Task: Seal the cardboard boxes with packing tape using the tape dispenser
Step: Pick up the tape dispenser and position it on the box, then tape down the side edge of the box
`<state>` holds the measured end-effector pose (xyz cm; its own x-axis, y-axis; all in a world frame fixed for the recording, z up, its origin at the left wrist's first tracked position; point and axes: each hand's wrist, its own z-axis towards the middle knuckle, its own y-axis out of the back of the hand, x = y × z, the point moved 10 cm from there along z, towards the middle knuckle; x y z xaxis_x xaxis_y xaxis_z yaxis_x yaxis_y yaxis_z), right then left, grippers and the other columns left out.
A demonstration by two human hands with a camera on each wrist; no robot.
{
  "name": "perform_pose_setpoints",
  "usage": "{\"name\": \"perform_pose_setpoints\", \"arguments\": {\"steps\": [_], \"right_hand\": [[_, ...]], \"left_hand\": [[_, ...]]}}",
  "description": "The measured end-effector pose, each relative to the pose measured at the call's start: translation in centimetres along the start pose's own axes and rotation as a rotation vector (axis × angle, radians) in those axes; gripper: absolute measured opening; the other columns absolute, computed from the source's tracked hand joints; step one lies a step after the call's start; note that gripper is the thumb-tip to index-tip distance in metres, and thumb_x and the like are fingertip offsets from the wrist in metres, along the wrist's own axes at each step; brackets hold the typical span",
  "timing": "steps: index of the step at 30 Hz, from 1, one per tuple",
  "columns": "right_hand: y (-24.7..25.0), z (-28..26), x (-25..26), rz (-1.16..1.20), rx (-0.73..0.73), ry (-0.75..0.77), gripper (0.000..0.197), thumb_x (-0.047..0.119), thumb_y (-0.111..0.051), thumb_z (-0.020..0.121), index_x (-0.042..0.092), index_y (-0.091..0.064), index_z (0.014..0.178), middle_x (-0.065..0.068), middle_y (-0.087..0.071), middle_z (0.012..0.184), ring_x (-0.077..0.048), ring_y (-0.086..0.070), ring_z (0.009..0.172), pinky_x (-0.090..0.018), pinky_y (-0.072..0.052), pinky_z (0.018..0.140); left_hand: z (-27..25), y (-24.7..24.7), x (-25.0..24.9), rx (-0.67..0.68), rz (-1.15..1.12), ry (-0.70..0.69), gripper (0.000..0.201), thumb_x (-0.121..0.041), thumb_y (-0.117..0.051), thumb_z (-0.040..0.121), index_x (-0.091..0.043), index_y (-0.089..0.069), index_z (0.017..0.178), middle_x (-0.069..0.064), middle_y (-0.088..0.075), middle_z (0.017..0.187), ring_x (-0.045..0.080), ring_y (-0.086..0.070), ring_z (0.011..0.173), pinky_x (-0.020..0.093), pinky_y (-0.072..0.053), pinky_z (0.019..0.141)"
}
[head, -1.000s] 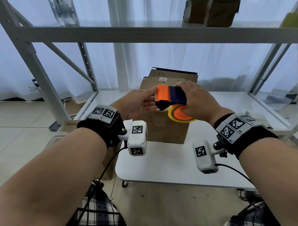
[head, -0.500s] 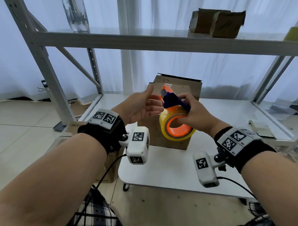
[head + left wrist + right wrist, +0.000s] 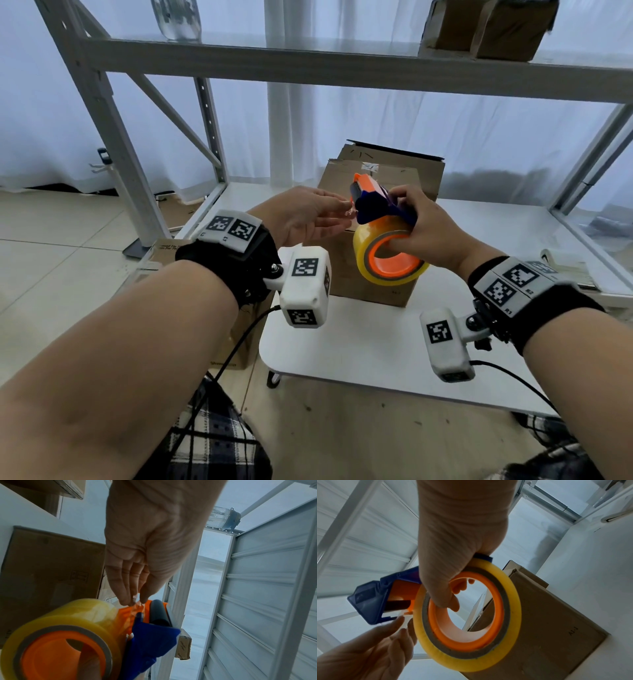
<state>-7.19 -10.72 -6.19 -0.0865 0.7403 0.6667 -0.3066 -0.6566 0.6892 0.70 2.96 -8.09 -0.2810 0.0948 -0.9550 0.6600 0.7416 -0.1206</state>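
Note:
My right hand (image 3: 416,228) grips a blue and orange tape dispenser (image 3: 375,205) with a yellowish tape roll (image 3: 387,258), thumb hooked inside the orange core (image 3: 467,615). It is held in the air in front of a brown cardboard box (image 3: 373,284) standing on the white table (image 3: 359,349). My left hand (image 3: 310,219) reaches to the dispenser's head, and its thumb and fingertips (image 3: 130,600) pinch the loose clear tape end (image 3: 135,605) beside the black roller (image 3: 158,612). The box's top flaps (image 3: 387,161) lie nearly flat, with the rear flap raised.
A white metal shelving frame (image 3: 113,113) surrounds the table. Two small cardboard boxes (image 3: 489,27) and a clear jar (image 3: 176,17) sit on the upper shelf. Another box (image 3: 164,250) stands on the floor at left. A notebook (image 3: 565,267) lies at the table's right.
My right hand has turned the dispenser so the roll's open core faces me. My left hand's fingers went from the orange head to pinching the tape end.

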Motion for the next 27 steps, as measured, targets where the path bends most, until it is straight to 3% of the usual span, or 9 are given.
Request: {"name": "perform_pose_setpoints", "arguments": {"steps": [4,12,20,24,27], "right_hand": [[0.1,-0.1,-0.3,-0.025,0.002,-0.011,0.072,0.0,-0.079,0.071,0.016,-0.04,0.128,-0.002,-0.051,0.112,-0.003,-0.052,0.089,0.001,-0.041,0.065],[1.0,-0.2,-0.7,-0.04,-0.026,-0.024,0.071,0.0,-0.079,0.07,0.016,-0.041,0.127,-0.004,-0.052,0.11,-0.004,-0.053,0.086,0.003,-0.04,0.063],[0.8,-0.2,-0.5,-0.051,-0.023,-0.025,0.071,0.0,-0.079,0.071,0.014,-0.04,0.129,-0.002,-0.051,0.108,-0.008,-0.053,0.086,0.003,-0.039,0.062],[0.9,-0.3,-0.5,-0.062,-0.023,-0.036,0.071,0.001,-0.079,0.072,0.014,-0.039,0.13,-0.001,-0.05,0.11,-0.017,-0.052,0.091,0.003,-0.038,0.062],[0.6,-0.4,-0.3,-0.101,0.009,-0.05,0.069,0.004,-0.078,0.073,0.015,-0.039,0.129,0.0,-0.05,0.109,-0.019,-0.052,0.093,-0.008,-0.041,0.068]], "left_hand": [[0.0,0.0,-0.1,0.0,0.013,-0.015,0.007,-0.002,-0.061,0.088,-0.004,-0.06,0.095,0.011,-0.069,0.082,0.014,-0.065,0.065,0.022,-0.057,0.06],[0.0,-0.2,0.4,0.023,0.043,0.044,0.012,-0.012,-0.064,0.087,-0.001,-0.065,0.092,0.006,-0.066,0.075,0.01,-0.06,0.064,0.017,-0.054,0.059],[0.3,-1.9,1.4,0.074,0.042,0.107,0.022,-0.026,-0.058,0.093,-0.007,-0.063,0.084,0.006,-0.057,0.078,0.014,-0.054,0.069,0.022,-0.052,0.058],[0.2,-1.6,1.3,0.031,-0.026,0.11,0.016,-0.02,-0.06,0.091,-0.005,-0.061,0.085,0.006,-0.06,0.079,0.014,-0.056,0.069,0.021,-0.053,0.058],[0.0,-1.5,1.5,0.015,-0.042,0.129,0.013,-0.014,-0.058,0.093,-0.003,-0.06,0.086,0.007,-0.066,0.072,0.013,-0.063,0.062,0.021,-0.055,0.057]]}}
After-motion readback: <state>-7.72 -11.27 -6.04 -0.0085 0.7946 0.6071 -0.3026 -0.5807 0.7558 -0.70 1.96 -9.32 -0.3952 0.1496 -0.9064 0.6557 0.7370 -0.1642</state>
